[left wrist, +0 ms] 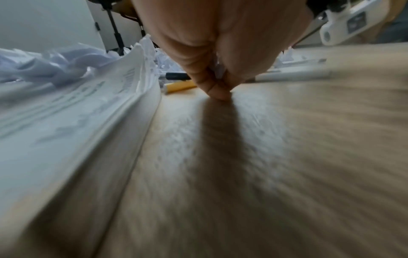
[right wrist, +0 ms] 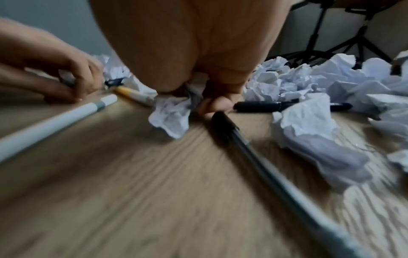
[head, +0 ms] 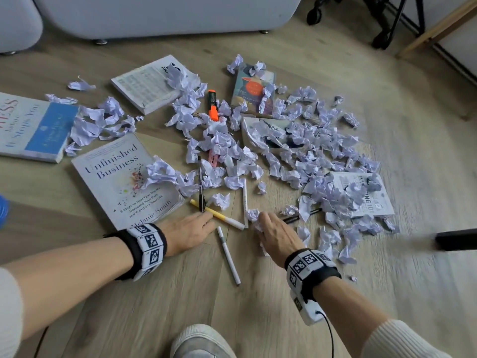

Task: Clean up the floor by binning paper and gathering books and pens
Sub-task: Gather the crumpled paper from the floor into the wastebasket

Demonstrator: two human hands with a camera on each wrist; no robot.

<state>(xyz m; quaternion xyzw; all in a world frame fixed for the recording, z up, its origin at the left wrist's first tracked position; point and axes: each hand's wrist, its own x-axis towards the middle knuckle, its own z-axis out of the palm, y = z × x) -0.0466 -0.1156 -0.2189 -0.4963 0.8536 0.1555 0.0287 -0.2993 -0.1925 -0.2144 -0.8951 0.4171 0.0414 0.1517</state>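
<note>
Crumpled white paper [head: 296, 151] lies strewn over the wooden floor among several books, the nearest titled "Unfinished Business" [head: 121, 182]. My right hand [head: 260, 218] grips a paper wad [right wrist: 172, 111] low on the floor, next to a black pen [right wrist: 264, 106]. My left hand [head: 206, 218] rests on the floor beside that book [left wrist: 88, 104]. Its fingertips [left wrist: 218, 94] are bunched down at the yellow pen [head: 219, 215]; whether they hold it is hidden. A black pen [head: 200, 187] crosses the yellow one. Two white pens [head: 229, 257] [head: 245, 202] lie between my hands.
An orange highlighter [head: 213, 104] and a pink one [head: 213, 157] lie in the paper pile. A grey sofa [head: 154, 14] stands at the back and tripod legs [head: 397, 21] at back right. My shoe [head: 201, 342] is at the bottom. A black object [head: 456, 239] juts in from the right.
</note>
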